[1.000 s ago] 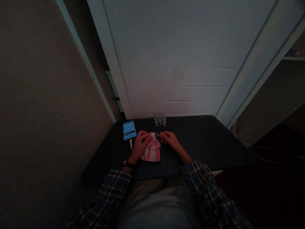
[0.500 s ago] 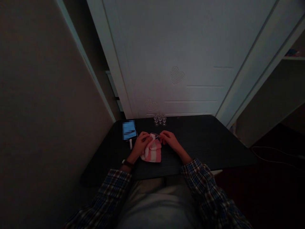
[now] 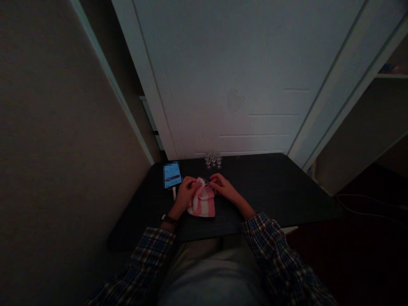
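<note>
My left hand (image 3: 187, 190) pinches the upper part of a pink and white striped cloth (image 3: 204, 207), whose lower part hangs down onto the dark table. At the cloth's top right edge, my right hand (image 3: 221, 186) has its fingers closed on a small, thin, shiny object (image 3: 207, 182). That object touches or lies against the cloth and is too small and dark to name. The fingers of both hands hide part of the cloth's top.
Several small clear glasses (image 3: 213, 160) stand at the back of the black table (image 3: 270, 191), near the white door panel (image 3: 258, 76). A lit tablet or phone (image 3: 172, 174) lies at the left, with a small white stick-like item (image 3: 174, 193) just below it.
My right hand has moved slightly left, closer to my left hand. The top of the cloth has shifted a little left and looks more bunched.
</note>
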### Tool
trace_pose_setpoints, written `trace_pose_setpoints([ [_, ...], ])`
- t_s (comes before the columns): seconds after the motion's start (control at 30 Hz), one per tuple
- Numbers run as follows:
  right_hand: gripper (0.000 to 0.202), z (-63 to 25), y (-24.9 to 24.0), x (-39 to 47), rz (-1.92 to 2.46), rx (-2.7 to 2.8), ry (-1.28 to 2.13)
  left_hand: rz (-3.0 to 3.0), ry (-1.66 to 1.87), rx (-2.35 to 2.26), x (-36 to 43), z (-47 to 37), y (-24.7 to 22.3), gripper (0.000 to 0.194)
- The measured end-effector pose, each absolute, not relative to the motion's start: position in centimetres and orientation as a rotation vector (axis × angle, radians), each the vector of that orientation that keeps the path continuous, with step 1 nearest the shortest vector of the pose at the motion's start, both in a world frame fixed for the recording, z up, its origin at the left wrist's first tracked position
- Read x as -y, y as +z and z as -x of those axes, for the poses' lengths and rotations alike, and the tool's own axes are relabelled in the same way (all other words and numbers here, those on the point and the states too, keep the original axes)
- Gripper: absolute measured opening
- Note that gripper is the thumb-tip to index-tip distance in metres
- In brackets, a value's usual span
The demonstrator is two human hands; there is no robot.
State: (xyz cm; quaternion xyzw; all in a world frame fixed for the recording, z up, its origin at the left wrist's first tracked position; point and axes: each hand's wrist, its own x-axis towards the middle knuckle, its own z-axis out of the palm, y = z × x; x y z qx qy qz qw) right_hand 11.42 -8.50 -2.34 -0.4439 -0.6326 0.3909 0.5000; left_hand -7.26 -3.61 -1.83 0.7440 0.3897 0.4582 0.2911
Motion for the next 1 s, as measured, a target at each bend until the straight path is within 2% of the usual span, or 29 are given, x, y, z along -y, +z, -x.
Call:
trace_pose_setpoints([
  [0.13,0.039,-11.4,-2.2,8.7,1.082,1.621,0.839,-1.996,1.24,-1.06,3.6,7.3,-1.9,0.015],
  [0.3,0.031,-11.6,-2.2,8.6,1.145,1.633,0.71,-1.986,1.221,-1.037,3.9,7.3,-1.7,0.018],
  [0.6,0.023,-11.6,-1.9,8.7,1.163,1.546,0.778,-1.955,1.221,-0.983,3.6,7.3,-2.0,0.016],
  [0.83,0.037,-11.7,-1.1,9.0,1.278,1.586,0.746,-2.017,1.171,-0.962,3.7,7.3,-2.3,0.016],
  [1.0,0.036,-11.7,-0.9,9.2,1.29,1.613,0.662,-2.043,1.163,-0.982,3.9,7.3,-2.0,0.015],
])
